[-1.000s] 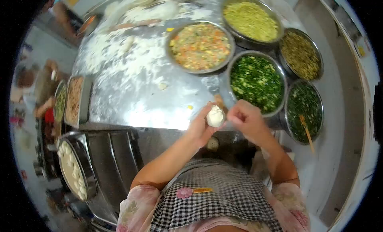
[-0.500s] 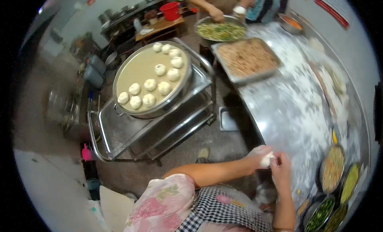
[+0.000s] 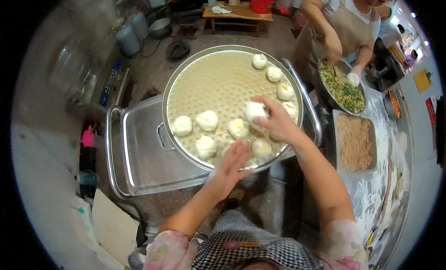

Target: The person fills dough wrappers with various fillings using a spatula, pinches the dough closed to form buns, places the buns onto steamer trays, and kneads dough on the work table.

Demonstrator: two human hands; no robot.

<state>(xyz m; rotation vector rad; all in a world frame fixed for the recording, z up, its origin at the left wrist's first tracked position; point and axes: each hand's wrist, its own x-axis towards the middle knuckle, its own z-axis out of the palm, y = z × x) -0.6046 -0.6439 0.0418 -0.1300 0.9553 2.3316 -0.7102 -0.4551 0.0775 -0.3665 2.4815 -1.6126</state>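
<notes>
Taking twelve o'clock as straight away from the person, the held bun [image 3: 255, 112] sits just to the three o'clock side of the round tray's [image 3: 197, 86] middle. The right hand [image 3: 280, 120] has it: thumb and fingers curve around the bun from its three o'clock side, so it lies toward nine to ten o'clock from the palm. Being round, it shows no clear long axis. Whether its underside touches the tray cannot be told.

The left hand [image 3: 228, 170] is farther off, at about seven o'clock from the held bun, over the tray's near rim. Its fingers are spread, pointing toward one o'clock, with nothing seen in them.

Close neighbours narrow the near side: a yellow-marked bun [image 3: 238, 128] just beside, at about eight o'clock, and another bun [image 3: 261, 148] at six. More curve along the rim from one to three o'clock. The wide bare stretch of dimpled tray runs from nine to twelve o'clock, bounded by the raised rim.

Beneath, the metal cart [image 3: 146, 144] reaches out toward nine o'clock. The floury counter [image 3: 383, 126] stands well apart toward three to four; a co-worker [image 3: 341, 33] works beyond the tray at one to two.
</notes>
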